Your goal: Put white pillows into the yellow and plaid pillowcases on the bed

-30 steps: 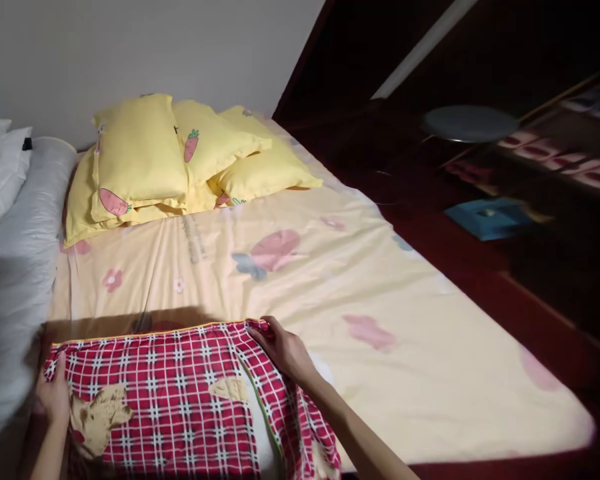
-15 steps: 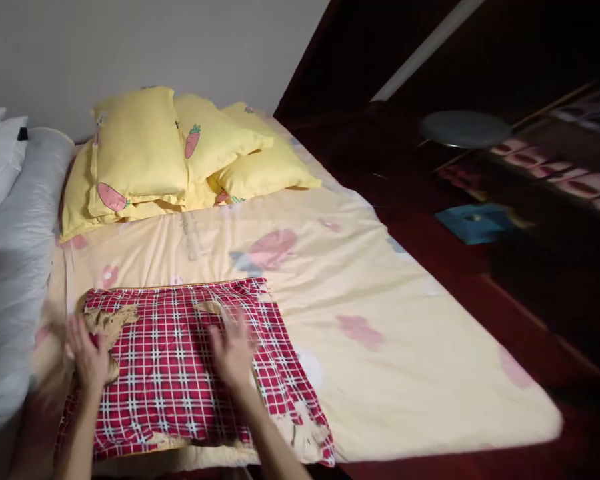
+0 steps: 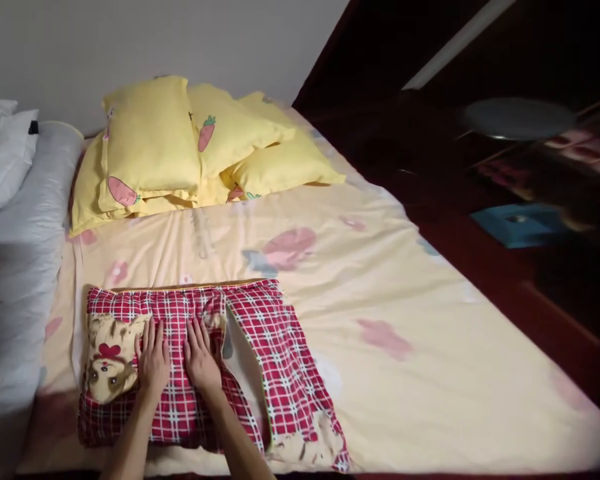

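A red and white checked pillow (image 3: 180,400) with a cartoon dog print lies on the pale yellow bed sheet (image 3: 380,287) near the foot of the bed. Its loose case end (image 3: 285,360) spreads out to the right, showing white inside. My left hand (image 3: 153,357) lies flat on the pillow with its fingers stretched out. Right beside it, my right hand (image 3: 200,353) also rests flat on the pillow, fingers apart. Neither hand holds anything.
Several yellow pillows (image 3: 180,143) with carrot prints are stacked at the head of the bed. A grey mattress (image 3: 15,267) with white pillows (image 3: 3,153) lies to the left. Dark red floor, a blue box (image 3: 517,223) and a round stool (image 3: 517,117) are at the right.
The checked pillow was held up by both hands, then laid down on the sheet. Both hands have let go of its corners and now lie flat side by side on it.
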{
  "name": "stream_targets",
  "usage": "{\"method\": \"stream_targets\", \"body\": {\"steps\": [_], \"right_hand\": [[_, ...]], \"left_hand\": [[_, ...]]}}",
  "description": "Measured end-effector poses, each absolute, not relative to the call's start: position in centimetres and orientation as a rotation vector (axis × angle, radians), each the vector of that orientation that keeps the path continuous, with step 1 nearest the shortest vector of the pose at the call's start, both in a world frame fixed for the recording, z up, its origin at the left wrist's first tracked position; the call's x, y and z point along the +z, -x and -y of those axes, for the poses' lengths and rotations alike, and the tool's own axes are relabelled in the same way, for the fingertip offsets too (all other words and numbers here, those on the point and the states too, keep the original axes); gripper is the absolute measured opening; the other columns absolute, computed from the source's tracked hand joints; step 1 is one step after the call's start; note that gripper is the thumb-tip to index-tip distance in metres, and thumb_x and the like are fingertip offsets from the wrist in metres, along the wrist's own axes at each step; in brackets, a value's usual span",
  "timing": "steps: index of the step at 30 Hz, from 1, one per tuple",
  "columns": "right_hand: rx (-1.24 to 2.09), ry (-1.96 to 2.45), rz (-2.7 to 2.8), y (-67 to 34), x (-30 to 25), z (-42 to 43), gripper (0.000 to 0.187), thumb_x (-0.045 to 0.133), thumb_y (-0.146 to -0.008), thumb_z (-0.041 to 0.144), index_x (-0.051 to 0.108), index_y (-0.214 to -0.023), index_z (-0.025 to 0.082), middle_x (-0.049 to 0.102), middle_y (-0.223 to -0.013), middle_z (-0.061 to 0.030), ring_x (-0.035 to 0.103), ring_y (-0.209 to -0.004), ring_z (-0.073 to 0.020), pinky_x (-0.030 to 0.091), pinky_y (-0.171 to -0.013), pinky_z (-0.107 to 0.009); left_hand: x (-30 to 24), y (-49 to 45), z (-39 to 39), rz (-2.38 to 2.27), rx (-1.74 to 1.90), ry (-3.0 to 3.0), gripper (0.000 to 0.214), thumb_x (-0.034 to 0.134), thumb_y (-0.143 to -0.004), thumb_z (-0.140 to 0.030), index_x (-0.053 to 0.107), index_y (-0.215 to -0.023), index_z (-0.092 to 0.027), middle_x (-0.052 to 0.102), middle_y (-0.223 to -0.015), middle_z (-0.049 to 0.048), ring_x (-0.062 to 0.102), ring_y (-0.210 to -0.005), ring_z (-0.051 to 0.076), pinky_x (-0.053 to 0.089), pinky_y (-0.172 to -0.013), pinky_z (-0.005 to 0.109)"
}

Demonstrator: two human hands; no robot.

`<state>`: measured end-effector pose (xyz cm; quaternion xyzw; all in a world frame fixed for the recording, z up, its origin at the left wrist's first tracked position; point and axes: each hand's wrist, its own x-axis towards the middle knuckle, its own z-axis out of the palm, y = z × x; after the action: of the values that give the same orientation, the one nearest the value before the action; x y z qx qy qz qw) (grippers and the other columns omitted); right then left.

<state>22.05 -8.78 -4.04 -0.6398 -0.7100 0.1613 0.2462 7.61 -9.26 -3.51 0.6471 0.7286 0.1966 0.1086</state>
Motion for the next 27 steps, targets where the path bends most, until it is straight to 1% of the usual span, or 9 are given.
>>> {"method": "stream_targets", "body": {"steps": [4,6,9,13,15,19,21,25,27], "right_hand": [[0.447,1.815,1.876,-22.8,-4.4,5.9,0.042,0.038,-0.099,0.033,0.060,-0.132,0.018,0.067,-0.132,-0.0140,0.058,-0.125,-0.0292,0.036,-0.106,-0.054],[0.485,1.700,1.949,-22.4,-3.2,4.3,0.044,0.037,-0.099,0.033,0.057,-0.136,0.018,0.065,-0.135,-0.0141,0.055,-0.129,-0.0278,0.033,-0.110,-0.053],[0.646,1.509,2.248,-21.3,-2.6,2.5,0.052,0.038,-0.099,0.037,0.047,-0.147,0.020,0.055,-0.148,-0.0124,0.045,-0.140,-0.0268,0.028,-0.115,-0.051],[0.629,1.954,2.191,-22.4,-4.8,1.2,0.060,0.034,-0.099,0.045,0.046,-0.147,0.012,0.046,-0.153,-0.0182,0.038,-0.145,-0.0328,0.021,-0.118,-0.059],[0.562,2.096,2.088,-24.5,-5.8,0.5,0.062,0.030,-0.100,0.045,0.044,-0.147,0.007,0.044,-0.154,-0.0205,0.036,-0.145,-0.0337,0.019,-0.119,-0.059],[0.679,2.038,2.155,-27.0,-5.8,-1.2,0.058,0.033,-0.099,0.041,0.049,-0.143,0.006,0.052,-0.148,-0.0209,0.041,-0.142,-0.0343,0.024,-0.118,-0.059],[0.682,2.080,2.128,-25.7,-4.9,-1.3,0.054,0.032,-0.099,0.034,0.051,-0.141,0.006,0.054,-0.145,-0.0245,0.044,-0.140,-0.0369,0.023,-0.116,-0.064],[0.623,1.838,2.193,-19.0,-3.6,1.9,0.053,0.033,-0.099,0.030,0.044,-0.149,0.014,0.046,-0.154,-0.0170,0.035,-0.147,-0.0302,0.020,-0.120,-0.057],[0.668,1.649,2.270,-15.6,-3.9,4.0,0.053,0.033,-0.100,0.032,0.042,-0.150,0.018,0.045,-0.156,-0.0129,0.034,-0.147,-0.0270,0.024,-0.119,-0.053]], "left_hand": [[-1.3,-4.5,7.7,-1.954,0.849,-1.883,0.038,0.044,-0.098,-0.028,0.064,-0.131,-0.026,0.069,-0.132,0.0089,0.060,-0.128,0.021,0.049,-0.109,0.044],[0.3,-3.2,7.0,-2.043,0.900,-1.913,0.040,0.044,-0.099,-0.030,0.060,-0.135,-0.025,0.065,-0.138,0.0092,0.055,-0.134,0.023,0.046,-0.112,0.047],[0.9,-3.8,6.0,-1.851,0.502,-2.159,0.047,0.044,-0.098,-0.038,0.051,-0.144,-0.030,0.055,-0.149,0.0063,0.046,-0.142,0.024,0.036,-0.119,0.052],[-1.3,-2.7,4.5,-1.669,0.113,-2.198,0.052,0.037,-0.100,-0.047,0.041,-0.150,-0.034,0.044,-0.158,0.0020,0.037,-0.148,0.023,0.021,-0.125,0.056],[-2.5,0.9,3.6,-2.077,0.076,-1.929,0.053,0.036,-0.099,-0.048,0.044,-0.149,-0.031,0.043,-0.158,0.0061,0.031,-0.150,0.027,0.016,-0.123,0.062],[-3.1,8.3,2.5,-2.321,-0.005,-1.519,0.057,0.040,-0.097,-0.048,0.055,-0.140,-0.015,0.058,-0.144,0.0205,0.051,-0.137,0.034,0.040,-0.111,0.059],[-2.6,8.7,2.8,-2.378,0.001,-1.487,0.057,0.039,-0.097,-0.046,0.056,-0.137,-0.009,0.058,-0.142,0.0259,0.053,-0.134,0.038,0.040,-0.108,0.064],[-2.4,3.4,4.9,-2.250,0.371,-1.871,0.050,0.036,-0.099,-0.031,0.050,-0.144,-0.017,0.047,-0.155,0.0149,0.038,-0.147,0.027,0.028,-0.122,0.052],[-3.4,0.5,5.9,-2.130,0.475,-2.014,0.048,0.036,-0.098,-0.025,0.052,-0.143,-0.019,0.052,-0.152,0.0112,0.041,-0.145,0.024,0.029,-0.122,0.048]]}}
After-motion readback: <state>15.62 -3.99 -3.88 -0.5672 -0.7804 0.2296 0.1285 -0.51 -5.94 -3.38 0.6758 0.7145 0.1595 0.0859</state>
